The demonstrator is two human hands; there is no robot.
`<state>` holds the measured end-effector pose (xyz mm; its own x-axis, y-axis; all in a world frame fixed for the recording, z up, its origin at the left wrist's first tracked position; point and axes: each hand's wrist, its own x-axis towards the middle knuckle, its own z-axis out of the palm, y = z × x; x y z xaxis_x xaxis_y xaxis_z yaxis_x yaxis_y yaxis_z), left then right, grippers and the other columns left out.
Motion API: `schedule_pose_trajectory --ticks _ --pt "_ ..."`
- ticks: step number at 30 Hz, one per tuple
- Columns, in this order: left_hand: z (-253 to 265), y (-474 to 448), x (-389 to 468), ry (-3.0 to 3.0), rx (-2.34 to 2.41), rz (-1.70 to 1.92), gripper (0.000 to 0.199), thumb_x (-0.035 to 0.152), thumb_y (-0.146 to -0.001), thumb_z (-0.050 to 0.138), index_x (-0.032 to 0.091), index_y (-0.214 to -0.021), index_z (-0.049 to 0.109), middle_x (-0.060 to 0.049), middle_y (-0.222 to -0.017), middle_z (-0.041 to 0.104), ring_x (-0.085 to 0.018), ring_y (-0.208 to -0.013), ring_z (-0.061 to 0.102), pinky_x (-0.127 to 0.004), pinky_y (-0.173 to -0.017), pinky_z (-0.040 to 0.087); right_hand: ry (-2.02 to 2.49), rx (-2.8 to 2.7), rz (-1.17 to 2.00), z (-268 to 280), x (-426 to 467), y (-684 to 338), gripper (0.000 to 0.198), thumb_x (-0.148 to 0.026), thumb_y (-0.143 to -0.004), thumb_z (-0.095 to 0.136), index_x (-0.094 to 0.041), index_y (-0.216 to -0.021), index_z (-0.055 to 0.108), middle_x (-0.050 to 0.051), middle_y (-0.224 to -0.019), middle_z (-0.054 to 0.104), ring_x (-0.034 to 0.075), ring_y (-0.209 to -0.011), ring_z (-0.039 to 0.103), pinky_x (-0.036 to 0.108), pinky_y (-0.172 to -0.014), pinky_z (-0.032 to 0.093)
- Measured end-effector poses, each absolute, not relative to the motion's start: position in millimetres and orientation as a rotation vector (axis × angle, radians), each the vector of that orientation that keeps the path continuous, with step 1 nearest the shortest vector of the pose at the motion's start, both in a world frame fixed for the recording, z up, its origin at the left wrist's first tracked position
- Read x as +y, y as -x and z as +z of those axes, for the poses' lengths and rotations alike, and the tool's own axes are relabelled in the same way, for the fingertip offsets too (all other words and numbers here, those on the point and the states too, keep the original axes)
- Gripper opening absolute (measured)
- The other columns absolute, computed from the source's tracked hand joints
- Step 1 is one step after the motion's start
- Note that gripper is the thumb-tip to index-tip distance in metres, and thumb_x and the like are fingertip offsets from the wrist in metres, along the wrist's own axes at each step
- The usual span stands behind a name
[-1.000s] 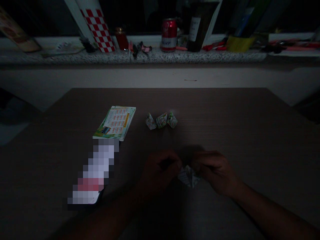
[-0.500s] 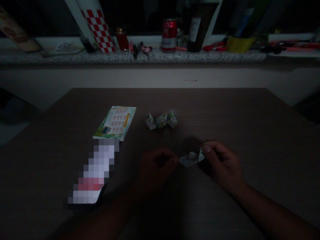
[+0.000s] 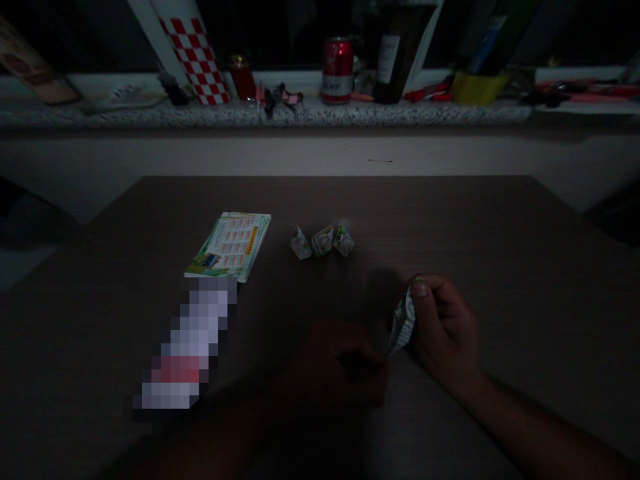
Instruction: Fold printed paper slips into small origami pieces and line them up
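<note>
My right hand (image 3: 447, 333) pinches the upper end of a small piece of folded printed paper (image 3: 403, 323) between thumb and fingers. The paper stands tilted, its lower tip pointing down and left. At that lower tip is my left hand (image 3: 350, 363), dark in shadow, with its fingers closed together; it seems to grip the tip, though the contact is dim. Beyond the hands, three folded paper pieces lie in a row: a left one (image 3: 301, 244), a middle one (image 3: 323, 241) and a right one (image 3: 343, 241).
On the left of the wooden table (image 3: 475, 233) lies a stack of printed calendar cards (image 3: 230, 243). A blurred-out, phone-like object (image 3: 193, 340) is just in front of it. Along the stone sill (image 3: 300, 117) stand a red can (image 3: 337, 70), a checkered tube (image 3: 195, 60) and other items.
The folded paper has swung from nearly level to steeply tilted. My left hand has moved right and toward me with its lower end; my right hand has shifted only slightly.
</note>
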<state>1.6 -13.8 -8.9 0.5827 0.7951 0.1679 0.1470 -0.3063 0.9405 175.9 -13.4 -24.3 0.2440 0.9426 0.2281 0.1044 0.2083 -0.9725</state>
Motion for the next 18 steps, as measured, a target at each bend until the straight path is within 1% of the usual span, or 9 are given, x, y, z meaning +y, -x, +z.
schedule_pose_trajectory --ticks 3,7,8,11,12,15,18 --pt "-6.7 -1.0 -13.9 -1.813 0.714 0.772 0.008 0.017 -0.071 0.064 0.012 -0.064 0.064 -0.002 -0.059 0.06 -0.009 -0.052 0.051 -0.02 -0.051 0.037 1.243 -1.258 0.705 -21.8 -13.7 -176.7 0.018 -0.036 -0.094 0.05 -0.02 -0.087 0.055 -0.003 -0.062 0.049 0.011 -0.051 0.046 0.023 -0.045 0.038" --pt "-1.7 1.1 -10.5 -1.695 0.858 0.824 0.024 0.025 -0.077 0.06 0.014 -0.057 0.055 0.002 -0.053 0.051 -0.008 -0.049 0.043 -0.02 -0.048 0.031 1.269 -1.447 0.596 -19.5 -16.4 -178.2 0.013 -0.029 -0.094 0.051 -0.02 -0.088 0.057 -0.004 -0.059 0.051 0.01 -0.047 0.045 0.021 -0.042 0.036" --pt "-1.1 0.7 -9.6 -1.673 0.893 0.82 0.025 0.028 -0.078 0.06 0.014 -0.058 0.055 0.002 -0.054 0.05 -0.008 -0.05 0.043 -0.021 -0.049 0.032 1.266 -1.481 0.578 -19.2 -17.0 -178.1 0.012 -0.028 -0.094 0.051 -0.02 -0.088 0.058 -0.003 -0.059 0.052 0.01 -0.047 0.046 0.021 -0.042 0.036" --pt "-0.6 -2.7 -8.8 -1.625 0.952 0.744 0.022 0.034 -0.081 0.061 0.015 -0.069 0.059 0.002 -0.06 0.054 -0.01 -0.055 0.047 -0.02 -0.052 0.035 1.253 -1.568 0.556 -18.8 -18.1 -176.6 0.009 -0.025 -0.093 0.051 -0.02 -0.089 0.058 -0.002 -0.063 0.056 0.01 -0.05 0.05 0.021 -0.045 0.039" --pt "-0.7 -4.2 -9.0 -1.613 0.958 0.716 0.022 0.034 -0.082 0.061 0.015 -0.072 0.059 0.002 -0.061 0.054 -0.01 -0.056 0.048 -0.02 -0.052 0.035 1.246 -1.597 0.558 -18.7 -18.3 -175.8 0.008 -0.025 -0.093 0.052 -0.02 -0.09 0.058 -0.002 -0.063 0.057 0.01 -0.05 0.051 0.021 -0.046 0.04" --pt "-1.6 -6.1 -9.6 -1.589 0.949 0.684 0.025 0.033 -0.086 0.057 0.015 -0.069 0.057 0.004 -0.06 0.049 -0.009 -0.056 0.045 -0.019 -0.052 0.033 1.224 -1.634 0.618 -18.3 -18.8 -174.2 0.008 -0.026 -0.092 0.053 -0.02 -0.09 0.058 -0.004 -0.06 0.054 0.01 -0.049 0.05 0.021 -0.046 0.039" --pt "-4.0 -3.6 -8.7 -1.498 0.903 0.714 0.027 0.035 -0.089 0.055 0.014 -0.072 0.059 0.003 -0.062 0.05 -0.009 -0.058 0.046 -0.02 -0.055 0.036 1.165 -1.575 0.831 -17.3 -19.3 -175.9 0.015 -0.032 -0.094 0.05 -0.02 -0.09 0.057 -0.005 -0.057 0.049 0.009 -0.046 0.045 0.021 -0.043 0.036"
